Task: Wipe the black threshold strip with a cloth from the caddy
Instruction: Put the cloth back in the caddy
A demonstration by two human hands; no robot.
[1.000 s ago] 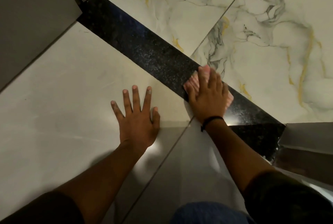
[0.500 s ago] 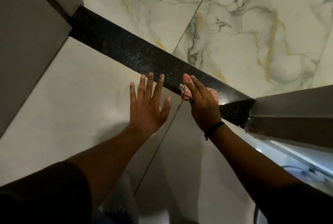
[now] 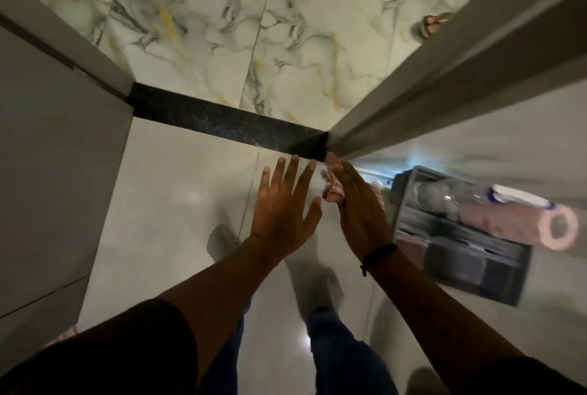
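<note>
The black speckled threshold strip runs across the doorway between the plain tiles and the veined marble floor. My right hand is raised off the floor just below the strip's right end and holds a crumpled pink cloth against its palm. My left hand hovers beside it, fingers spread, holding nothing. The grey caddy sits on the floor to the right of my right hand, with a bottle and a pink roll in it.
A grey door frame slants up on the right, and a grey wall panel stands on the left. Someone's sandalled foot shows on the marble beyond the door. My legs in blue trousers are below.
Both hands have lifted off the floor and pulled back from the strip. The right hand took the cloth off the strip. The view rose and swung right, bringing the caddy into sight.
</note>
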